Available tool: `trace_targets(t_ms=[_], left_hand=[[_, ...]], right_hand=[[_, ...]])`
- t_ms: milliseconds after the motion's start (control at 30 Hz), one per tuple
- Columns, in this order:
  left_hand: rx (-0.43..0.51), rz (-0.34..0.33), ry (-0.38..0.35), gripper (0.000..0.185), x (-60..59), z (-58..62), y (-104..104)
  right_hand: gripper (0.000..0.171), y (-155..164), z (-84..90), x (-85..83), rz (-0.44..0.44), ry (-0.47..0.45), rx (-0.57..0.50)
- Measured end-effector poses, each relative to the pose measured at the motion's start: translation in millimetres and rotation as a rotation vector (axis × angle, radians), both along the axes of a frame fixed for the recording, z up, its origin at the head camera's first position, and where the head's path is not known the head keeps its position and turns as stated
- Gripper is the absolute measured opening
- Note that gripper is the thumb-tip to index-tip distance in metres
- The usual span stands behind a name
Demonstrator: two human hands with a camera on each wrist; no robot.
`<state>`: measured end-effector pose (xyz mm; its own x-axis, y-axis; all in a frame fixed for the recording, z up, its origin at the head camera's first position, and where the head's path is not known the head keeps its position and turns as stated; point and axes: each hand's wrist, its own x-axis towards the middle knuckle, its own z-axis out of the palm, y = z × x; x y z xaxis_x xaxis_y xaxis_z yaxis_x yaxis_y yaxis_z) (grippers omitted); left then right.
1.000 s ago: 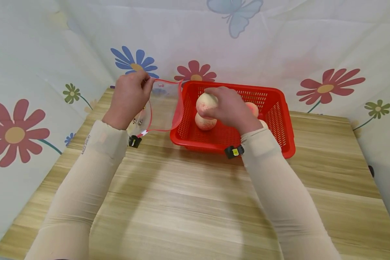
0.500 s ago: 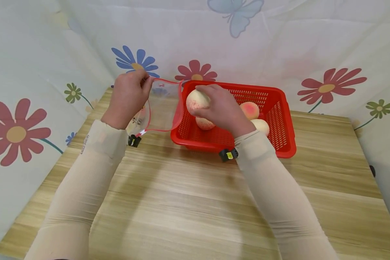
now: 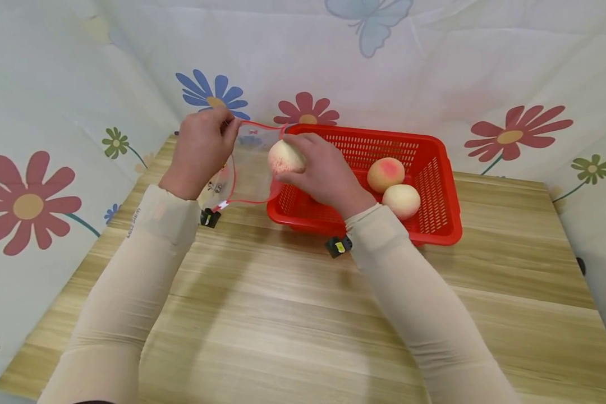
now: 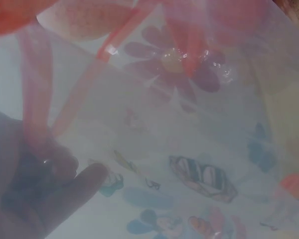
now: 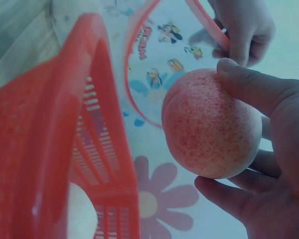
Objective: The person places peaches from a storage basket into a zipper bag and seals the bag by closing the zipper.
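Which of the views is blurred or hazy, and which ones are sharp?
Left wrist view: hazy, shot through the clear bag, with the left hand dim. Right wrist view: the peach is sharp, the basket soft. Head view: sharp, evenly lit.

Both arms reach forward in pale sleeves. The left hand (image 3: 200, 147) is raised, fingers pinched (thumb against forefinger); the right hand (image 3: 319, 171) curls around what it grips, palm leftward.

Peach (image 3: 285, 157) in right hand (image 3: 319, 171); bag (image 3: 252, 163) in left hand (image 3: 199, 150)
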<state>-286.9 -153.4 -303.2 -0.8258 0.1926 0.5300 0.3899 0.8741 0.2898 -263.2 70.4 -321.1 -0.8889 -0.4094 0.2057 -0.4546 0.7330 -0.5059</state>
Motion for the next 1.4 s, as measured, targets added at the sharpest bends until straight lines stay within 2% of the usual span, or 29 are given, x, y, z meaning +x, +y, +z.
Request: trace_targets(t_ms=[233, 467, 1033, 1400], left_hand=[[0.01, -0.001, 0.001, 0.029, 0.5, 0.8, 0.5], [0.003, 0.007, -0.011, 0.029, 1.8, 1.7, 0.3], [0.005, 0.002, 0.003, 0.029, 1.8, 0.9, 0.3], [0.0, -0.004, 0.002, 0.032, 0.9, 0.8, -0.1]], right_hand=[[0.07, -12.6, -5.7, -0.8, 0.038, -0.005, -0.007], [0.071, -21.3, -9.5, -2.1, 0.029, -0.073, 0.036], [0.071, -26.6, -19.0, -1.9, 0.062, -0.051, 0.076], [0.062, -25.3, -18.7, -0.4, 0.056, 0.001, -0.003]])
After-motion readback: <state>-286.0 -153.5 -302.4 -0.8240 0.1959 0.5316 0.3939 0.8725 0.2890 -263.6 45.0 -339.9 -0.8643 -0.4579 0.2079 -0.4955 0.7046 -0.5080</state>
